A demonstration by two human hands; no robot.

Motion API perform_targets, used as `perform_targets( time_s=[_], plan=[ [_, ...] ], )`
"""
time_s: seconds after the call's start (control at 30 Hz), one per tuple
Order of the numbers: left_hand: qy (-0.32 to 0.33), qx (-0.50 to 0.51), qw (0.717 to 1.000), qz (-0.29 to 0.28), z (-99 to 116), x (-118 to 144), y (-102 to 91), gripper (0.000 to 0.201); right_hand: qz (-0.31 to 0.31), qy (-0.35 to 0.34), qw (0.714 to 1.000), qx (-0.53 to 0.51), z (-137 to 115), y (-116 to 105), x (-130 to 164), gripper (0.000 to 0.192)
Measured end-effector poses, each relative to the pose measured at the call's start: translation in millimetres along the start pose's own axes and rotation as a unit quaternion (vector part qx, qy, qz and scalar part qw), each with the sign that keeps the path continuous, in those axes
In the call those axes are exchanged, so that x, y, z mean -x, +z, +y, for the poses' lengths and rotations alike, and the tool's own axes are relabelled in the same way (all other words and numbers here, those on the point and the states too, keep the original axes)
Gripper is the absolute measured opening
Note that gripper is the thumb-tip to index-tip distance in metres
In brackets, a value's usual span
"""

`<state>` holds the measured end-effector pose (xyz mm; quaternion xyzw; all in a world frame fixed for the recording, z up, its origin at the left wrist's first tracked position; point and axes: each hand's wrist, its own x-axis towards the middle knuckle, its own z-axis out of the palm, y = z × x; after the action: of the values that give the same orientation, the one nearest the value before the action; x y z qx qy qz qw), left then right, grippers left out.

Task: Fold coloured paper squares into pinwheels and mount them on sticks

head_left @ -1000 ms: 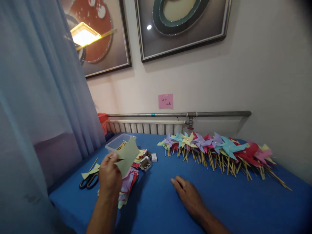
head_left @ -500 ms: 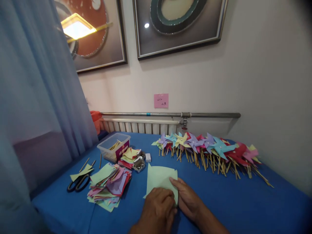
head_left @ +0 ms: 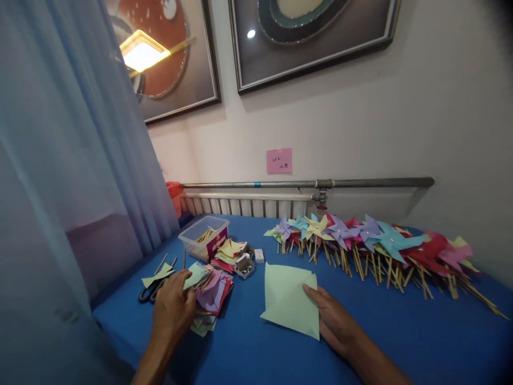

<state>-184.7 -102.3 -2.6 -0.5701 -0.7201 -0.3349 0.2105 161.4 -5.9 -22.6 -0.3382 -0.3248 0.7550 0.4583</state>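
My right hand (head_left: 334, 321) lies flat on the blue desk (head_left: 401, 331), fingers (head_left: 315, 293) spread loose and gripping nothing; their tips rest on the right edge of a pale green paper square (head_left: 289, 298) that lies flat on the desk, just left of those fingers. My left hand (head_left: 173, 307) is out to the left, fingers (head_left: 182, 278) slightly curled and open, touching the top of the stack of coloured paper sheets (head_left: 210, 294) without closing on any sheet that I can see.

Just left of my left fingers lie black-handled scissors (head_left: 150, 291) with a yellow-green scrap (head_left: 157, 276) across them and a few loose wooden sticks (head_left: 162, 263) beside. Beyond those fingers stands a clear plastic tub (head_left: 200, 240) holding sticks, and to its right a second small pile of cut papers (head_left: 228, 254) and a little open box (head_left: 245, 267) whose contents are too small to make out.

Beyond and to the right of my right fingers, a long row of finished paper pinwheels (head_left: 377, 240) on sticks lies along the far side of the desk, below the metal pipe (head_left: 304, 183) on the wall. A pink note (head_left: 279, 160) is stuck above the pipe. A blue curtain (head_left: 60, 160) hangs well left of my left hand.
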Motion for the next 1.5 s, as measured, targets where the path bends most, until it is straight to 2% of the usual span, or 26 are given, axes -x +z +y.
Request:
perform_targets(
  time_s=[0.07, 0.2, 0.4, 0.57, 0.63, 0.73, 0.87, 1.03, 1.2, 1.27, 1.33, 1.5],
  plan=[
    [0.010, -0.016, 0.998, -0.060, -12, 4, 0.3, 0.043, -0.004, -0.004, 1.000, 0.001, 0, 1, 1, 0.031],
    [0.006, -0.053, 0.987, -0.150, -19, 12, 10.8, 0.056, -0.011, -0.003, 1.000, 0.005, 0, 2, 4, 0.033],
    [0.005, -0.035, 0.978, -0.204, -30, 7, 23.4, 0.053, -0.020, -0.002, 1.000, -0.003, -2, 6, 8, 0.033],
    [-0.008, 0.061, 0.963, -0.263, -38, 0, 10.9, 0.055, -0.003, 0.010, 1.000, -0.002, -2, 6, 6, 0.029],
    [-0.030, 0.085, 0.959, -0.267, -35, -2, 4.7, 0.048, -0.001, 0.012, 1.000, -0.002, -1, 5, 5, 0.029],
    [-0.037, 0.068, 0.965, -0.252, -26, -4, 1.2, 0.037, -0.005, 0.010, 1.000, 0.004, -1, 3, 6, 0.030],
    [-0.015, 0.010, 0.975, -0.220, -17, -2, 8.3, 0.032, -0.011, 0.005, 1.000, 0.012, -2, 5, 8, 0.033],
    [0.001, -0.005, 0.978, -0.209, -20, -2, 15.8, 0.034, -0.018, 0.002, 1.000, 0.016, -4, 9, 11, 0.032],
    [-0.069, 0.084, 0.968, -0.227, -30, -8, 11.2, 0.036, -0.023, 0.002, 0.999, 0.023, -6, 10, 13, 0.034],
    [-0.089, 0.092, 0.964, -0.234, -32, -10, 9.1, 0.035, -0.022, 0.002, 1.000, 0.021, -6, 9, 13, 0.035],
    [-0.072, 0.050, 0.967, -0.239, -30, -13, 7.4, 0.035, -0.026, 0.001, 0.999, 0.022, -5, 9, 12, 0.034],
    [0.055, -0.096, 0.957, -0.268, -18, -15, 5.1, 0.029, -0.024, 0.003, 0.999, 0.027, -5, 10, 11, 0.034]
  ],
)
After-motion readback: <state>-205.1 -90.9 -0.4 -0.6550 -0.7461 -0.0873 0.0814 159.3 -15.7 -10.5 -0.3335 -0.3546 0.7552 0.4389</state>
